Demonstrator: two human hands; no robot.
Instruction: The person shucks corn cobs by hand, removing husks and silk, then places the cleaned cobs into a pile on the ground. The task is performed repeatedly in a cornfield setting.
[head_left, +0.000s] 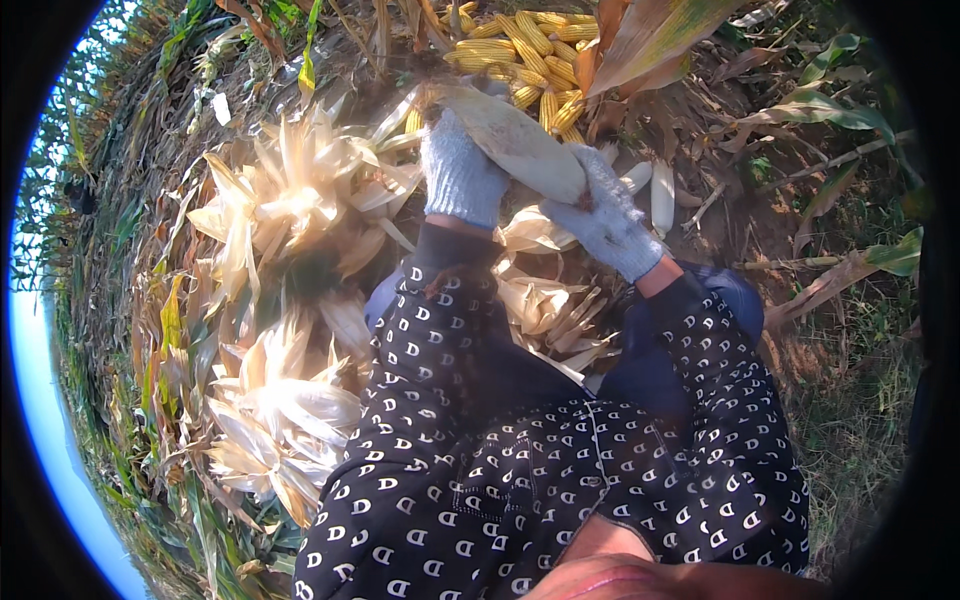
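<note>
An ear of corn in its pale dry husk (517, 142) is held between my two hands, both in grey-white knitted gloves. My left hand (461, 169) grips the ear near its stalk end, its fingers partly hidden behind the ear. At the other end, where brown silk shows, my right hand (607, 214) closes around the tip. Just beyond the hands lies a pile of husked yellow corn cobs (532, 52). Loose pale husks (536, 300) lie on the ground between my knees, below the held ear.
Large heaps of dry husks (285, 420) lie to the left. White husked or pale ears (662, 199) rest on the soil by my right hand. Dry corn leaves (660, 37) hang over the pile's right side. Fallen stalks (795, 262) and grass lie at right.
</note>
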